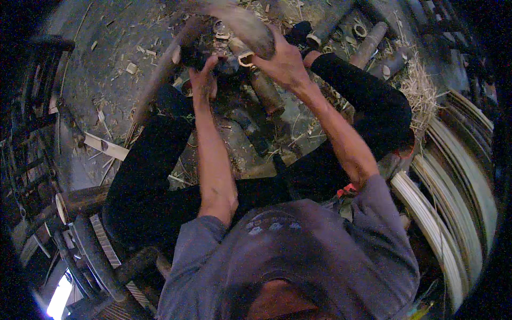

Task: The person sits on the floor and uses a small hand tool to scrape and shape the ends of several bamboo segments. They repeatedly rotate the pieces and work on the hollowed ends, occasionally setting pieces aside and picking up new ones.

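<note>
My right hand [285, 61] is wrapped round a thick, pale brown piece [242, 26], smeared by motion, that looks like wood or bamboo. It slants up and to the left, away from me. My left hand [204, 77] is closed with the thumb up, beside a dark shape; what it grips is too dark to make out. A long brown pole [154, 85] slants just left of that hand. Between my hands lies a cut bamboo tube [242, 55] with its pale open end toward me. Another bamboo section [266, 93] lies below it, between my legs.
Several bamboo lengths [370, 45] lie on the floor at the far right, near a heap of pale shavings [421, 88]. Bundled long strips [432, 218] curve along my right side. A split bamboo piece [106, 145] lies left of my knee. Dark wooden frames [32, 122] stand at the left.
</note>
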The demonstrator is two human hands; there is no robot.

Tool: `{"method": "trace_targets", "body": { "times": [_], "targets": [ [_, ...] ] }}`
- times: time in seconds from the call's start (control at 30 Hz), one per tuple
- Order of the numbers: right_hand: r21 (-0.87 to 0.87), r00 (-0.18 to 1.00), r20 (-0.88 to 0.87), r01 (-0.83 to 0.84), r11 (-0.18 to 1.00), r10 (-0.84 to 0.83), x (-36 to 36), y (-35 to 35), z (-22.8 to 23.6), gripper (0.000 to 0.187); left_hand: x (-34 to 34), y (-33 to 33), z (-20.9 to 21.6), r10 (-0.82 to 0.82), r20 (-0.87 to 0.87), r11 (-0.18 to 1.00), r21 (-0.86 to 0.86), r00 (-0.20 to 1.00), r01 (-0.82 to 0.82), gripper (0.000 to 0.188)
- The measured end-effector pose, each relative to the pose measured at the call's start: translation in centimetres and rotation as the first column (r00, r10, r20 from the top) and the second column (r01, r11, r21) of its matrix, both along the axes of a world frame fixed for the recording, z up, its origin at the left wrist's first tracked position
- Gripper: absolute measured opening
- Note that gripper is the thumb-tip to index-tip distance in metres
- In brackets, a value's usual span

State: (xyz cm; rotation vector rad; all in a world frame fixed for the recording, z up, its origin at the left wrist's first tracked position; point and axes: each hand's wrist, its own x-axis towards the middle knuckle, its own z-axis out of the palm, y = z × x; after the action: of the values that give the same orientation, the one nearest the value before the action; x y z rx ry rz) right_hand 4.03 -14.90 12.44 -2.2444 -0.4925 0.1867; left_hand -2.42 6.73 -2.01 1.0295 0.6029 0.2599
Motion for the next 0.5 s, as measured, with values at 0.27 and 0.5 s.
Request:
{"method": "trace_targets", "body": {
  "times": [0.27,0.5],
  "targets": [
    [0.020,0.873,0.137,-0.474,0.880,0.468,1.6,5.3,9.4,0.078,-0.9,-6.8,0.9,0.218,0.096,0.975,0.025,0.971,-0.221,0.044],
    [-0.441,0.665,0.216,-0.587,0.680,0.714,2.8,6.7,3.2,0.071,-0.7,-7.3,-2.2,0.150,0.053,0.954,0.256,0.987,-0.158,0.046]
  ]
}}
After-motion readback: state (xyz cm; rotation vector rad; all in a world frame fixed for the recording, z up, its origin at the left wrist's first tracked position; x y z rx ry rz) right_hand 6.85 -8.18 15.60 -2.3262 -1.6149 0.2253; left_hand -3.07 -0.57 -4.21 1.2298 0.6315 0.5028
